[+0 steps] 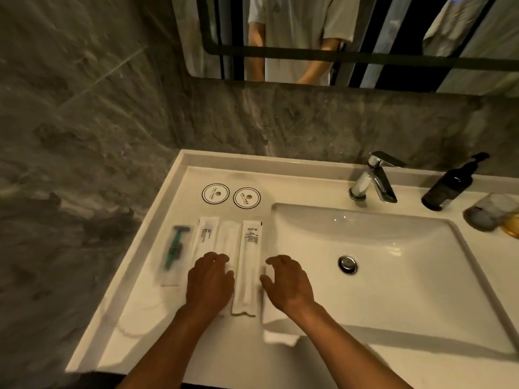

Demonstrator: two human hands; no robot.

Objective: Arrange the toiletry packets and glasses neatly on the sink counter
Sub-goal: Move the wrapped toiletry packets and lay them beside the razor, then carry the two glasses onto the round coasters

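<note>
Several toiletry packets lie side by side on the white counter left of the basin. A clear razor packet with a green razor is leftmost, then a white toothbrush packet, a plain white packet and a long white printed packet. My left hand rests palm down on the lower ends of the toothbrush and plain packets. My right hand hovers with fingers spread just right of the printed packet, over another white packet at the basin's edge. A glass lies at the far right.
Two round paper coasters sit behind the packets. The basin with its drain fills the middle, a chrome tap behind it. A dark pump bottle stands at the back right. A mirror hangs above the marble wall.
</note>
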